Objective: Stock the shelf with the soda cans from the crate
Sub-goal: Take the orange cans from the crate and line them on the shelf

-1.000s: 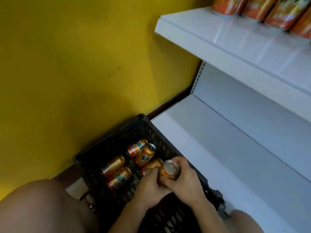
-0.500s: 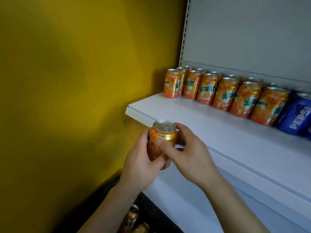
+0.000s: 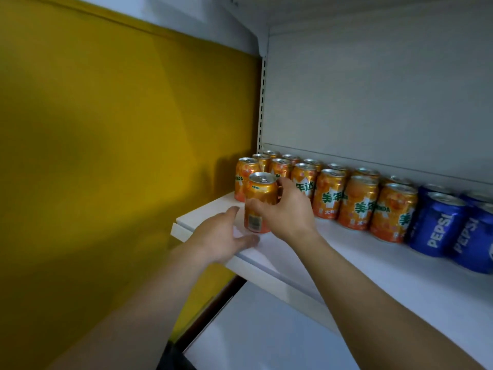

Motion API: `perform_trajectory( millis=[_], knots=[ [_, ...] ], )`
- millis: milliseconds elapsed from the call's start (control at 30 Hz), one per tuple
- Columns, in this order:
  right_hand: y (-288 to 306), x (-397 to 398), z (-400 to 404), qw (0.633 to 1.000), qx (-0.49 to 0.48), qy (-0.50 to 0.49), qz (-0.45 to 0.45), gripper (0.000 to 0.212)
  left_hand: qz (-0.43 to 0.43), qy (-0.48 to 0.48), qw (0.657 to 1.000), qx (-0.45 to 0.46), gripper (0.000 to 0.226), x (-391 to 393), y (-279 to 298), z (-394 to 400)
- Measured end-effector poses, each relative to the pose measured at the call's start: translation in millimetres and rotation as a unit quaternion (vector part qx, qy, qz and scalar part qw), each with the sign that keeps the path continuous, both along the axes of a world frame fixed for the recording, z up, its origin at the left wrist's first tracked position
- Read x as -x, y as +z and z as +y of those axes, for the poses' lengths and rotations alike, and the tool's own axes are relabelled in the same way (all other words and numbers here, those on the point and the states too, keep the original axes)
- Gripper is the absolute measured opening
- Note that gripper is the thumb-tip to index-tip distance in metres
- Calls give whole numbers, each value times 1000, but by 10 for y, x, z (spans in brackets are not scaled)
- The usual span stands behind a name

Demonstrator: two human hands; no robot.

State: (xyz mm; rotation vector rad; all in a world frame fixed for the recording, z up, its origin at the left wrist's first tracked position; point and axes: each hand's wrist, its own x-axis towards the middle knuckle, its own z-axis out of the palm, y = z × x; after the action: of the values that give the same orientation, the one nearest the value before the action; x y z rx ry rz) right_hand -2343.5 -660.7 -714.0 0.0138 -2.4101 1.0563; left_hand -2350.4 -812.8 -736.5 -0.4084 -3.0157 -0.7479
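A yellow wall (image 3: 112, 134) stands left of blue Pepsi cans (image 3: 437, 222).

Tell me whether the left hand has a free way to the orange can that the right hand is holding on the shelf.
Probably yes. The left hand lies open on the shelf edge right beside the orange can, with nothing between them. The right hand grips the can from its other side, leaving the near side bare.

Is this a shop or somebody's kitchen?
Most likely a shop. A white metal shelf holds neat rows of orange soda cans beside blue Pepsi cans, and the right hand is setting one more orange can in front.
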Motion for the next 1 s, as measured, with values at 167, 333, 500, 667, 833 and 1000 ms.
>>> perform_trajectory(
  millis=[167, 333, 500, 667, 833, 1000],
  knots=[
    [-68, 443, -22, 998, 5, -53, -23, 62, -57, -14, 982, 179, 81, 297, 13, 44],
    [-104, 733, -19, 995, -18, -89, -38, 68, -99, -46, 976, 187, 95, 449, 98, 20],
    [-133, 880, -11, 991, -34, -123, -36, 69, -86, -60, 976, 188, 85, 477, 180, 60],
    [-173, 931, -17, 987, -40, -156, -31, 63, -72, -66, 977, 192, 83, 515, 140, 61],
    [-286, 922, 1, 981, -83, -170, -37, 57, -72, -51, 979, 182, 95, 572, 13, 14],
    [-362, 574, -18, 980, -116, -153, 60, 24, 43, 8, 999, 33, 71, 254, -222, -71]
  ],
)
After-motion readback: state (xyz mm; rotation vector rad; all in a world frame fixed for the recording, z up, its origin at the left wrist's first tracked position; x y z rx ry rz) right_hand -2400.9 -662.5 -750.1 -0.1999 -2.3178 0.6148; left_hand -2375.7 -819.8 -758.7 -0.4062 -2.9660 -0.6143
